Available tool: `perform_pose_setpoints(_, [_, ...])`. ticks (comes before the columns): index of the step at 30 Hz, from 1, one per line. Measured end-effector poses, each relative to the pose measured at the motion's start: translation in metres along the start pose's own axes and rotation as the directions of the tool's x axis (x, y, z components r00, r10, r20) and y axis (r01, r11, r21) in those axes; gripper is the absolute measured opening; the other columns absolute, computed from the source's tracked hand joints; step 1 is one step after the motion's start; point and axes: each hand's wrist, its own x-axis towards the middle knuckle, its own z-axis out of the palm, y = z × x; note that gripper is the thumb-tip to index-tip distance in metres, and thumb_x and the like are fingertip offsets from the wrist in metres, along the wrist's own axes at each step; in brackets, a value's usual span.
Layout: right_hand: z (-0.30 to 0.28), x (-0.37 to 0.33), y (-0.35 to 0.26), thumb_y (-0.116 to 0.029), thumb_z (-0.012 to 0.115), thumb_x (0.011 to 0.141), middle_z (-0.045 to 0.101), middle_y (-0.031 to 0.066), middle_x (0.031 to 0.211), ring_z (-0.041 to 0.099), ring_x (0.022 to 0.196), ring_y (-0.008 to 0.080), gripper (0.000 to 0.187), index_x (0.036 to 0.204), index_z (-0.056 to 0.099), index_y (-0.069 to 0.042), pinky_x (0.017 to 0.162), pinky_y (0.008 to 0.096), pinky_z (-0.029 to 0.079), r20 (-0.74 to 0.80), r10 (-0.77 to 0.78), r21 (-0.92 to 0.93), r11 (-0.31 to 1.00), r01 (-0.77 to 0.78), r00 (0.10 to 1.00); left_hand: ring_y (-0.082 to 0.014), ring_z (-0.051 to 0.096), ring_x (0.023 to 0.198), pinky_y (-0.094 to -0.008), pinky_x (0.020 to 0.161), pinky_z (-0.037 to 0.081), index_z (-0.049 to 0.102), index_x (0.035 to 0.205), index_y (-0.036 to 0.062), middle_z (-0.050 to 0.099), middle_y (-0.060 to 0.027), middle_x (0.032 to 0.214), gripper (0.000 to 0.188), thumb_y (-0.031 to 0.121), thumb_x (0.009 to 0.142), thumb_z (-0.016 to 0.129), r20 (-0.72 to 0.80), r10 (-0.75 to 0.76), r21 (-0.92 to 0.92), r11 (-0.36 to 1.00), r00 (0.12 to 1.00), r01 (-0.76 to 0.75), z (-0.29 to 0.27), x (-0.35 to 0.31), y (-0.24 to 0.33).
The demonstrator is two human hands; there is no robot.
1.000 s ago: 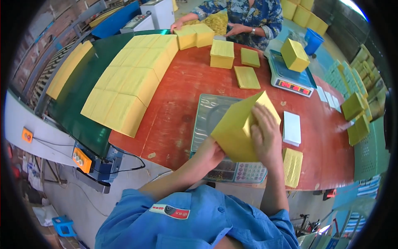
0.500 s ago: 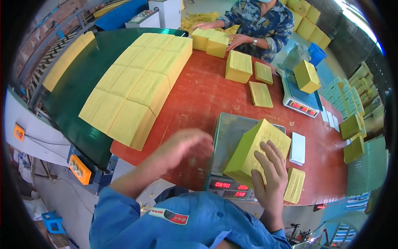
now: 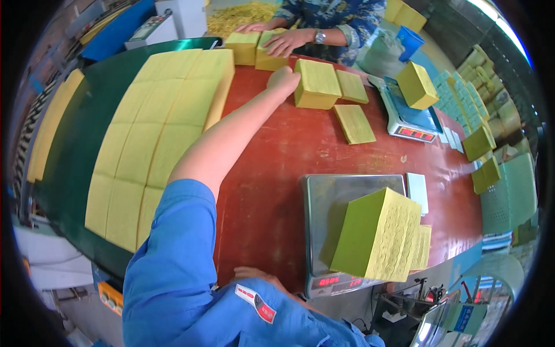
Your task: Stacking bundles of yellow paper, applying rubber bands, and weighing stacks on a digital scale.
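My left arm reaches far across the red table (image 3: 260, 156). My left hand (image 3: 283, 82) is at the left side of a block of yellow paper sheets (image 3: 318, 84); its fingers are turned away and hidden, so their grip does not show. Low by the table's near edge is my right hand (image 3: 257, 273), partly covered by my blue clothing, its fingers unclear. A larger yellow paper block (image 3: 376, 231) stands tilted on the near scale (image 3: 326, 202), with neither hand on it.
Across the table a co-worker's hands (image 3: 286, 41) rest on two paper blocks (image 3: 243, 47). Rows of yellow blocks (image 3: 144, 121) cover the green surface at left. Thin yellow stacks (image 3: 354, 123), a second scale (image 3: 404, 115) bearing a block, and white slips (image 3: 417, 194) lie rightward.
My right hand has left the block on the near scale and dropped to the table's near edge. My left hand has stretched forward to the far block. The view has shifted.
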Motion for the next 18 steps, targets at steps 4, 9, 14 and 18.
perform_pose_setpoints(4, [-0.001, 0.004, 0.002, -0.008, 0.055, 0.098, 0.062, 0.0155, 0.123, 0.059, 0.118, 0.0253, 0.037, 0.134, 0.053, 0.0, 0.102, 0.0346, 0.045, -0.105, -0.019, -0.039, 0.999, 0.015, 0.994, -0.0386, 0.063, 0.108, -0.0502, 0.091, 0.049, 0.068, 0.102, -0.0004, 0.065, -0.0248, 0.116, 0.036, 0.03, 0.089, 0.053, 0.034, 0.25, 0.236, 0.939, 0.968, -0.251, 0.04, 0.056, 0.035])
perform_pose_setpoints(9, [-0.005, 0.01, 0.003, -0.008, 0.057, 0.097, 0.061, 0.0154, 0.123, 0.059, 0.116, 0.0252, 0.036, 0.132, 0.055, -0.001, 0.1, 0.0343, 0.046, -0.222, -0.027, -0.088, 0.996, 0.007, 0.975, -0.0332, 0.057, 0.119, -0.0488, 0.1, 0.045, 0.065, 0.108, 0.003, 0.062, -0.0196, 0.123, 0.042, 0.038, 0.093, 0.048, 0.146, 0.436, 0.466, 0.762, 0.888, -0.45, 0.085, 0.088, 0.043])
perform_pose_setpoints(14, [-0.008, 0.011, -0.002, -0.008, 0.058, 0.096, 0.061, 0.0152, 0.123, 0.06, 0.115, 0.0251, 0.035, 0.131, 0.056, -0.001, 0.099, 0.034, 0.046, -0.258, -0.032, -0.104, 0.995, 0.005, 0.966, -0.0333, 0.047, 0.133, -0.0623, 0.11, 0.027, 0.055, 0.132, 0.0072, 0.052, -0.0185, 0.139, 0.061, 0.054, 0.097, 0.037, 0.336, 0.209, 0.516, 0.775, 0.919, -0.365, 0.086, 0.093, 0.038])
perform_pose_setpoints(18, [-0.007, 0.009, -0.001, -0.009, 0.059, 0.096, 0.061, 0.0151, 0.123, 0.06, 0.114, 0.025, 0.035, 0.129, 0.057, -0.001, 0.097, 0.0338, 0.047, -0.176, -0.095, -0.154, 0.986, 0.068, 0.98, -0.0342, 0.047, 0.132, -0.0612, 0.109, 0.029, 0.054, 0.132, 0.0106, 0.052, -0.0166, 0.14, 0.063, 0.059, 0.096, 0.038, 0.375, 0.215, 0.554, 0.728, 0.902, -0.404, 0.078, 0.062, 0.029])
